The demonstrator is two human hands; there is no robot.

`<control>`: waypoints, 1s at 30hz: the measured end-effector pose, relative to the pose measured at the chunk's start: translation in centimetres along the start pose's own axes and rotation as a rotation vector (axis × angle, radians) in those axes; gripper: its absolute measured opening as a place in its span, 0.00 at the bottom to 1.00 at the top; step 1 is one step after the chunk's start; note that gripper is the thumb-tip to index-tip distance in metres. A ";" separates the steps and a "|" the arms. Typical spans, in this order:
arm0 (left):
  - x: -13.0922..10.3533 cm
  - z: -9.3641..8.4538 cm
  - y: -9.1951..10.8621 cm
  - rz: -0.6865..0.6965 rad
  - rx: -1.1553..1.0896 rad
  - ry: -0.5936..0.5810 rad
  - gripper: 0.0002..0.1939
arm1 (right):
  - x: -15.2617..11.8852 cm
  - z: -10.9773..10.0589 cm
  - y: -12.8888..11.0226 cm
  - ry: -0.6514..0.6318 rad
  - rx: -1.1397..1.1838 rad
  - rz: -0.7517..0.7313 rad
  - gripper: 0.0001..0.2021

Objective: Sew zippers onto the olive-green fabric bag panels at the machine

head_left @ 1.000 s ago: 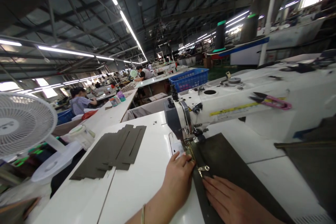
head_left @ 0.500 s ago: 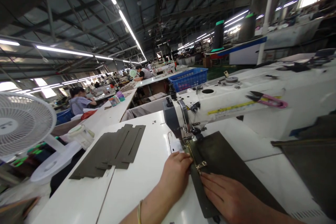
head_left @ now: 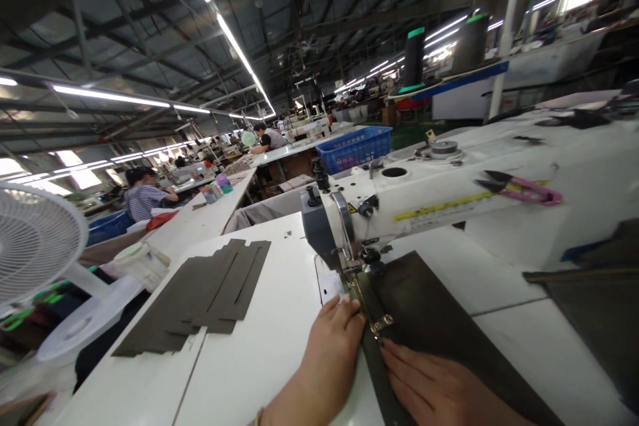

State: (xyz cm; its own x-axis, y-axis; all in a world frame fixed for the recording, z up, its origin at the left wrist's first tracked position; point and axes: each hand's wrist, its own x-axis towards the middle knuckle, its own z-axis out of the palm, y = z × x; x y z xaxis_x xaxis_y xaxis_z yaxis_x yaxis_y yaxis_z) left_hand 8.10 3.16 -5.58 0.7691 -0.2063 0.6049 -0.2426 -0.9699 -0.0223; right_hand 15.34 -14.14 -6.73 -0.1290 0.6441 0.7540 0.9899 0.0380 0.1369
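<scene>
A dark olive fabric panel [head_left: 439, 319] with a zipper [head_left: 372, 323] along its left edge lies under the needle of a white sewing machine [head_left: 449, 196]. My left hand [head_left: 332, 353] presses the table and the panel's left edge beside the gold zipper pull [head_left: 382, 325]. My right hand [head_left: 439, 389] lies flat on the panel just below the pull, fingers together. Neither hand grips anything.
A stack of dark cut strips [head_left: 200, 296] lies left on the white table [head_left: 259, 359]. Pink thread snips [head_left: 524, 190] rest on the machine arm. A white fan [head_left: 34, 239] stands far left. More dark fabric [head_left: 594, 306] lies at right. Other workers sit at benches behind; a blue basket [head_left: 357, 146] stands beyond.
The view has shifted slightly; both hands stay pressed on the panel at the zipper, with the panel fed a little toward the needle.
</scene>
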 end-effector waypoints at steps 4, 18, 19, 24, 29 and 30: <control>0.6 -0.2 -0.4 0.012 -0.024 -0.027 0.11 | 0.4 0.1 0.3 -0.023 0.014 0.010 0.26; 1.2 1.9 -2.1 -0.004 -0.016 0.156 0.19 | 1.4 1.9 3.1 -0.004 0.077 0.053 0.22; 1.2 2.0 -2.2 -0.014 -0.019 0.168 0.19 | 1.5 2.0 3.3 -0.012 0.079 0.042 0.22; 1.0 1.7 -2.6 -0.060 -0.051 -0.002 0.08 | 1.8 2.9 4.0 0.033 0.034 0.025 0.23; 0.7 1.9 -2.5 -0.096 -0.053 -0.007 0.10 | 2.1 2.4 4.3 0.065 -0.006 -0.016 0.22; 0.6 2.0 -2.5 -0.101 -0.050 0.006 0.11 | 2.2 1.8 4.3 0.059 0.000 -0.058 0.21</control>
State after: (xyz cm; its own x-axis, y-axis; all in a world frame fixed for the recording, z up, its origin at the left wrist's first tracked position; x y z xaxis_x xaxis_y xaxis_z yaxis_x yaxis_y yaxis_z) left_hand 10.37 5.19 -6.76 0.7875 -0.1065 0.6070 -0.1928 -0.9781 0.0785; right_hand 19.42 -11.16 -5.66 -0.1897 0.5946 0.7813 0.9806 0.0742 0.1817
